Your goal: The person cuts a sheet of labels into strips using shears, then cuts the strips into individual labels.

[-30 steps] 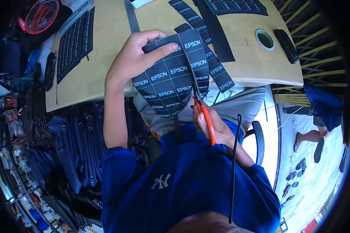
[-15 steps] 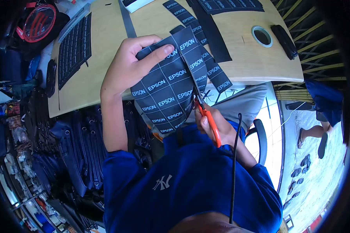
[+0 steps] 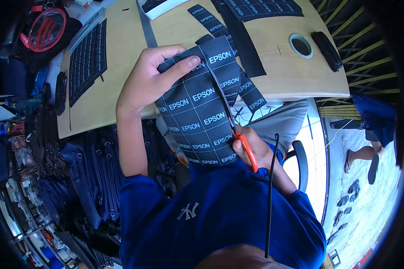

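A wooden table (image 3: 296,78) fills the top of the view, with label strips (image 3: 211,20) at 12 o'clock and another printed sheet (image 3: 87,54) at 10 o'clock. The left hand (image 3: 150,80) pinches the EPSON sheet (image 3: 199,119) at its upper edge, thumb on top. At 4 o'clock from the sheet, the right hand (image 3: 258,150) grips orange scissors (image 3: 242,143), blades against the sheet's right side.

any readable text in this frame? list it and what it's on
"EPSON": repeated in white on the black label sheet held in the left hand.
"EPSON": on the cut strips on the table.
"NY" logo: on the blue shirt.
Print on the far sheets: too small to read.
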`<state>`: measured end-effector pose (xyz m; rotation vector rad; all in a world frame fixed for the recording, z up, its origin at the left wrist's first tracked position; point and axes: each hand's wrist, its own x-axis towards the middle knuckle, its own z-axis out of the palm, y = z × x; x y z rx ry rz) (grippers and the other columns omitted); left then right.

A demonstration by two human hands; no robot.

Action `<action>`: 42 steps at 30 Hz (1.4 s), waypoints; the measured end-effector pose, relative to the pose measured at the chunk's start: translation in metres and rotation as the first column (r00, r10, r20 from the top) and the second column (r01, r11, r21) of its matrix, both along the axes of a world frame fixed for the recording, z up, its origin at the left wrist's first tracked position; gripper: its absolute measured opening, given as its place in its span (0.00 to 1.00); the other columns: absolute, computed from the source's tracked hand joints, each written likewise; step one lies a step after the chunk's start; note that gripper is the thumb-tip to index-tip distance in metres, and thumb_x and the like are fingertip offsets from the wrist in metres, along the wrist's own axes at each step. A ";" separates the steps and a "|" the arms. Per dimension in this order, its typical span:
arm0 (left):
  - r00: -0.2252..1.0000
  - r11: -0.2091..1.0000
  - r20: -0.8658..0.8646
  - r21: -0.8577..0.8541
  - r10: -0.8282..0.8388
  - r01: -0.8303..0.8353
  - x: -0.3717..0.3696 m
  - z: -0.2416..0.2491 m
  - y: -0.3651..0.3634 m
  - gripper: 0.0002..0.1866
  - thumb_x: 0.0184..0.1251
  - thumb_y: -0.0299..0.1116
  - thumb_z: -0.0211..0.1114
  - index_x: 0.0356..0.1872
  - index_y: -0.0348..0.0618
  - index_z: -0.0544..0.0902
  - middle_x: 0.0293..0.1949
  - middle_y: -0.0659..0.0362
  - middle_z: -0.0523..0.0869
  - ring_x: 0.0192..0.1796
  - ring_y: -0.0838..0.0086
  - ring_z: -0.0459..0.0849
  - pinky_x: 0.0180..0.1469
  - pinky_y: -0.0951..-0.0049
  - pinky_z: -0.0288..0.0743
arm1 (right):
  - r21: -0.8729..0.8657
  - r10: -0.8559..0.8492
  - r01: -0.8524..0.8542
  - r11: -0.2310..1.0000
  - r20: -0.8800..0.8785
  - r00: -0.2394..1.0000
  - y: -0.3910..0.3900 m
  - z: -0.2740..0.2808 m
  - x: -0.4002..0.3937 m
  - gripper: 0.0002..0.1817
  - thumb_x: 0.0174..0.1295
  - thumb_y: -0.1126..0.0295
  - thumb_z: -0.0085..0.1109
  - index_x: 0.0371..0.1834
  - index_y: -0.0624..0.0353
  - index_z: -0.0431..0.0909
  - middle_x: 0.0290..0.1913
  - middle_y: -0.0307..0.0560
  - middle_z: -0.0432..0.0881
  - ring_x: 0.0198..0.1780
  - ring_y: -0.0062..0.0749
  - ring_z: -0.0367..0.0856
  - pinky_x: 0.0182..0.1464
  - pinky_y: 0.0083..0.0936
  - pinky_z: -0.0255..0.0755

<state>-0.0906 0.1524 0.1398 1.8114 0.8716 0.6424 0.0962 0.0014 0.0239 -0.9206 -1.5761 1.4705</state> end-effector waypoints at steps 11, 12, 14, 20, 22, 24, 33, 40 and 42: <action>0.999 0.998 -0.040 0.063 -0.007 0.009 0.001 0.004 0.003 0.11 0.63 0.34 0.63 0.32 0.32 0.82 0.24 0.67 0.80 0.27 0.90 0.73 0.29 0.86 0.67 | 0.017 -0.028 0.026 1.000 0.120 0.992 0.000 0.003 0.005 0.15 0.64 0.62 0.51 0.42 0.66 0.71 0.20 0.54 0.71 0.24 0.53 0.71 0.34 0.37 0.65; 0.999 0.999 -0.033 0.047 -0.002 0.003 0.001 0.007 0.002 0.11 0.63 0.33 0.64 0.32 0.32 0.82 0.24 0.67 0.80 0.27 0.90 0.73 0.29 0.86 0.67 | 0.027 -0.036 0.033 0.999 0.140 0.990 0.000 0.002 0.005 0.15 0.64 0.62 0.51 0.41 0.66 0.71 0.18 0.53 0.70 0.22 0.52 0.70 0.33 0.37 0.65; 1.000 0.999 -0.026 0.035 0.005 -0.004 0.001 0.010 0.000 0.11 0.63 0.33 0.64 0.32 0.32 0.82 0.24 0.67 0.80 0.27 0.90 0.73 0.28 0.86 0.67 | 0.041 -0.044 0.038 0.998 0.159 0.986 0.000 0.001 0.005 0.15 0.64 0.62 0.51 0.40 0.65 0.72 0.17 0.52 0.69 0.21 0.51 0.70 0.32 0.36 0.65; 0.999 0.992 -0.036 0.122 0.037 -0.033 0.006 0.022 -0.008 0.10 0.62 0.32 0.65 0.32 0.32 0.81 0.23 0.66 0.80 0.27 0.89 0.74 0.27 0.86 0.67 | 0.112 -0.137 0.137 0.984 -0.010 0.991 0.002 0.005 -0.004 0.24 0.64 0.52 0.48 0.45 0.66 0.71 0.20 0.54 0.71 0.23 0.51 0.71 0.35 0.34 0.66; 0.995 0.988 -0.084 0.149 0.058 -0.045 0.007 0.027 -0.011 0.09 0.62 0.31 0.64 0.30 0.33 0.81 0.24 0.65 0.80 0.29 0.88 0.73 0.31 0.85 0.67 | 0.226 -0.164 0.155 0.962 0.025 0.986 0.004 0.005 -0.004 0.28 0.64 0.48 0.46 0.48 0.67 0.70 0.25 0.56 0.74 0.28 0.54 0.73 0.38 0.35 0.68; 0.996 0.982 -0.076 0.183 0.052 -0.037 0.009 0.027 -0.013 0.09 0.61 0.31 0.65 0.30 0.33 0.81 0.22 0.64 0.80 0.27 0.88 0.74 0.28 0.85 0.67 | 0.258 -0.198 0.205 0.944 -0.055 0.979 0.007 0.004 -0.010 0.29 0.64 0.47 0.45 0.49 0.67 0.70 0.27 0.57 0.74 0.30 0.55 0.74 0.39 0.35 0.68; 0.989 0.978 -0.143 0.208 0.033 -0.003 0.012 0.030 -0.021 0.07 0.60 0.28 0.65 0.29 0.32 0.81 0.22 0.64 0.80 0.27 0.88 0.73 0.29 0.85 0.67 | 0.169 -0.170 0.180 0.969 -0.072 0.983 0.006 0.013 -0.004 0.31 0.63 0.46 0.46 0.49 0.69 0.70 0.29 0.60 0.77 0.33 0.58 0.76 0.40 0.37 0.69; 0.987 0.978 -0.161 0.208 0.024 0.010 0.013 0.030 -0.020 0.07 0.60 0.28 0.65 0.29 0.33 0.81 0.21 0.65 0.79 0.26 0.88 0.73 0.28 0.85 0.66 | 0.167 -0.155 0.160 0.973 -0.042 0.987 0.006 0.009 -0.001 0.25 0.64 0.52 0.50 0.47 0.68 0.72 0.25 0.58 0.77 0.29 0.55 0.77 0.35 0.35 0.70; 0.985 0.975 -0.169 0.221 0.019 0.019 0.014 0.031 -0.019 0.08 0.60 0.29 0.65 0.29 0.33 0.81 0.21 0.65 0.79 0.26 0.88 0.73 0.27 0.85 0.66 | 0.153 -0.141 0.142 0.978 -0.018 0.990 0.007 0.017 0.003 0.23 0.64 0.54 0.51 0.45 0.67 0.73 0.24 0.57 0.76 0.27 0.54 0.76 0.34 0.34 0.70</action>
